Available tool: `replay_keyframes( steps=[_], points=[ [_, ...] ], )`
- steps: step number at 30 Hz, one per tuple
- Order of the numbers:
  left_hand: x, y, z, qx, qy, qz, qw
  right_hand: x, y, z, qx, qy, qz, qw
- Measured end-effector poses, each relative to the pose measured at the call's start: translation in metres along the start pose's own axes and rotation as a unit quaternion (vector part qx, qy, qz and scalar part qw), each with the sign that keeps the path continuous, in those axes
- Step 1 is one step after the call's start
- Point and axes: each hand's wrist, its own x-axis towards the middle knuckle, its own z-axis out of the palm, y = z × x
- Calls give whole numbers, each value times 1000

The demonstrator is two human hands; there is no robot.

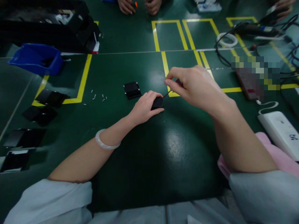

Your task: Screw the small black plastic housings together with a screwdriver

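Observation:
My left hand is closed around a small black plastic case, pressing it down on the green table. In my right hand is a thin screwdriver, pinched between thumb and fingers. Its shaft slants down to the case's right end, where the tip appears to touch; the exact contact is too small to make out. Most of the handle is hidden by my fingers. Just behind my left hand lies a second black case with small screws standing at its corners. Several loose silver screws are scattered to the left.
Black parts line the left side, below a blue bin and a large black container. On the right are a white power bank-like box, pink cloth and cables. Co-workers' hands show across the table.

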Motion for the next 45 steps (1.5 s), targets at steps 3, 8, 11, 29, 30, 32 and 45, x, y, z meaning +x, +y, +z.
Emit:
replay_keyframes(
  steps=[3,8,11,29,30,32,45],
  points=[
    [0,0,0,-1,0,0,1000,-1,-2,-1,-9,-4,-5,1000],
    [0,-1,0,1,2,3,1000,-1,-1,0,0,12,-2,1000],
    [0,-1,1,4,2,3,1000,0,0,1,-27,-4,5,1000],
    [0,-1,1,2,4,2,1000,-2,-2,1,16,4,-10,1000],
    [0,-1,1,2,3,3,1000,-2,-2,1,16,2,-5,1000],
    [0,-1,0,3,1,2,1000,-1,-2,1,8,-6,5,1000],
    [0,-2,2,7,6,5,1000,0,0,3,11,2,-13,1000]
  ],
)
